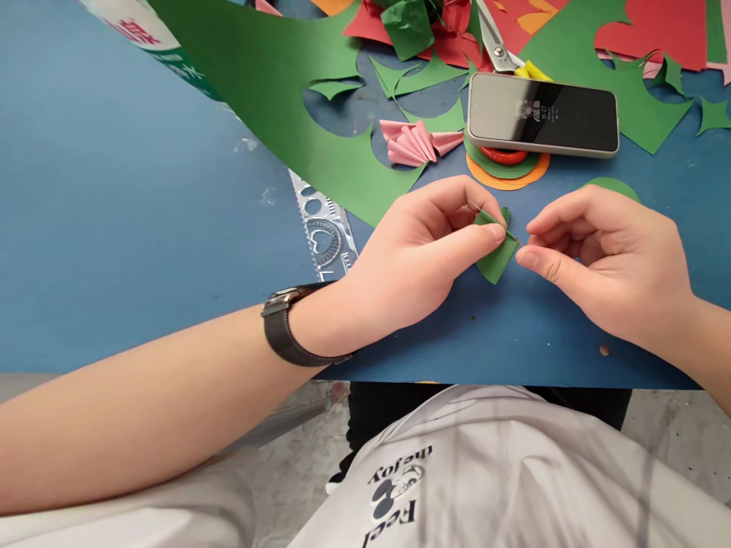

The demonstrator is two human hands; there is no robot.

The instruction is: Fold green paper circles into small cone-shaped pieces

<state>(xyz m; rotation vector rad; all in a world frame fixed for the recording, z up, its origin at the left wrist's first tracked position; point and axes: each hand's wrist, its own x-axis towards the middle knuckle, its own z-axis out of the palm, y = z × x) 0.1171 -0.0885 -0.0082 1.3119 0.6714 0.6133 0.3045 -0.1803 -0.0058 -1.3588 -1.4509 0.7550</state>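
Left hand (pixel 422 255), black band (pixel 279 327) on wrist, narrowed to a thumb-and-finger pinch on small green paper (pixel 496 262), over blue counter (pixel 142 228). Clear ruler (pixel 324 236) beside wrist, reaching under edge of big green sheet (pixel 274 99). Pink folded paper (pixel 416 144) beyond left knuckles. Green paper at left fingertips, spreading toward near side of counter, one edge apparently rolled round thin wire (pixel 518 240). Wire as long axis: slanting from upper left, by left forefinger, down to lower right, end aimed at right hand (pixel 617 266). Phone (pixel 542 114) farther off, beyond both hands. Right hand just right of paper, thumb and forefinger curled in, narrow gap between, wire end close by thumb tip. Touching wire or not: can't tell. Nearer to paper: left, with grip on it. Nearer to wire end: right. Key relation, by judgement: wire end in line with right hand's gap, left pinch just back along same line.
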